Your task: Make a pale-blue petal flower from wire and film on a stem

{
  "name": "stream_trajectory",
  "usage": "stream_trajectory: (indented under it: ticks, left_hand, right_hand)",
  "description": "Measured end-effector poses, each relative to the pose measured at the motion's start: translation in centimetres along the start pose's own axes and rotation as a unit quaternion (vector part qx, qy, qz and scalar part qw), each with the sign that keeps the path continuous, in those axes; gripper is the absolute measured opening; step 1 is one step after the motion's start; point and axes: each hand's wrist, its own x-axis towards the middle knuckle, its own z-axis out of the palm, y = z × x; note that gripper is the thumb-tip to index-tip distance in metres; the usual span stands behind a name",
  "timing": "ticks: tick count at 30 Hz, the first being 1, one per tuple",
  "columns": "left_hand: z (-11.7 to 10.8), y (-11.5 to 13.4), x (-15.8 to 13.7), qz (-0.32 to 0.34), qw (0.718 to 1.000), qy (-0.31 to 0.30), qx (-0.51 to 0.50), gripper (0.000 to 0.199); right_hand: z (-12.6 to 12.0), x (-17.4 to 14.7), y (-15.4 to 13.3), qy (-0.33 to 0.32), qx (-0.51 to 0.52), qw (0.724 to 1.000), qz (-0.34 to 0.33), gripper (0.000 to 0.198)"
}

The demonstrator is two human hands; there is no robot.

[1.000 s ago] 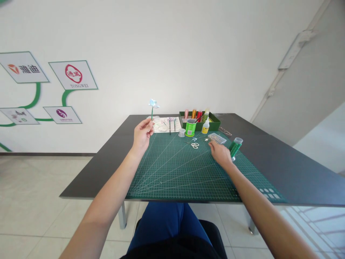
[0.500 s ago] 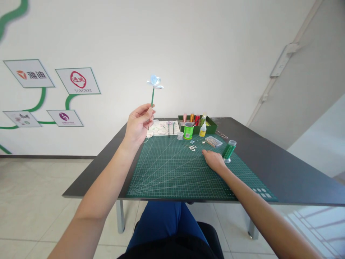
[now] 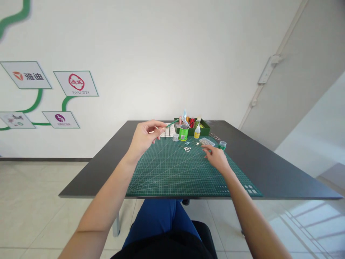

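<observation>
My left hand (image 3: 147,138) is closed in a pinch on the green stem of a pale blue artificial flower (image 3: 184,118). The stem leans to the right, and the bloom shows in front of the green box, above the green can (image 3: 183,133). My right hand (image 3: 217,158) hovers over the right part of the cutting mat, fingers loosely bent and apart, with nothing visible in it. Just beyond it are a clear plastic case (image 3: 207,141) and a green thread spool (image 3: 222,145), partly hidden by the hand. White-handled scissors (image 3: 186,148) lie left of it.
A green cutting mat (image 3: 172,172) covers the middle of the dark table (image 3: 94,172). Toward the back stand a green box (image 3: 205,131) with colored thread spools, a glue bottle (image 3: 197,132) and a small white reel (image 3: 175,137). A white sheet (image 3: 170,128) lies behind my left hand.
The flower has tipped from upright to leaning right, and my left hand has lowered and shifted right with it. My right hand has lifted slightly off the mat, its fingers more spread.
</observation>
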Motion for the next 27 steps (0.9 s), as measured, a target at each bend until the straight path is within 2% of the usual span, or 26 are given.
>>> stream_trajectory:
  ticks: [3, 5, 8, 10, 11, 14, 17, 20, 22, 24, 27]
  left_hand:
    - [1.5, -1.3, -1.7, -0.016, 0.999, -0.013, 0.036, 0.008]
    - [2.5, -1.8, -3.0, -0.021, 0.999, -0.025, 0.036, 0.008]
    - [4.1, -2.3, -5.4, -0.032, 0.999, -0.027, 0.024, 0.011]
    - [4.9, -2.3, -7.0, -0.037, 0.999, -0.018, 0.016, 0.013]
    - [5.2, -2.2, -7.8, -0.038, 0.999, -0.013, 0.013, 0.013]
    - [5.7, -1.9, -9.7, -0.029, 0.999, -0.008, 0.032, 0.012]
    - [5.5, -1.3, -11.1, -0.017, 0.998, 0.011, 0.054, 0.012]
    - [4.9, -0.6, -12.0, -0.012, 0.997, 0.04, 0.06, 0.012]
    - [4.3, -0.3, -12.4, -0.01, 0.996, 0.065, 0.06, 0.012]
    - [3.9, 0.0, -12.7, -0.007, 0.995, 0.084, 0.058, 0.012]
    - [3.3, 0.2, -12.9, -0.003, 0.994, 0.099, 0.054, 0.011]
  right_hand:
    - [-2.7, -2.4, -1.6, 0.062, 0.046, 0.997, 0.015, 0.027]
    - [-3.8, -5.0, -3.5, 0.098, 0.121, 0.988, 0.023, 0.026]
    - [-3.7, -9.4, -7.5, 0.103, 0.299, 0.947, 0.051, 0.04]
    - [-2.7, -11.8, -10.2, 0.058, 0.418, 0.905, 0.049, 0.057]
    - [-2.1, -12.7, -11.4, 0.015, 0.469, 0.882, 0.044, 0.065]
    - [-0.7, -14.1, -14.0, -0.079, 0.562, 0.823, 0.036, 0.081]
    - [-0.3, -14.3, -15.0, -0.118, 0.593, 0.795, 0.037, 0.082]
    - [-0.6, -14.7, -15.4, -0.139, 0.591, 0.794, 0.036, 0.078]
    - [-0.8, -15.4, -15.9, -0.14, 0.577, 0.804, 0.031, 0.069]
    - [-0.8, -16.4, -16.7, -0.119, 0.549, 0.827, 0.024, 0.053]
    - [-0.7, -18.1, -18.1, -0.053, 0.468, 0.882, -0.005, 0.038]
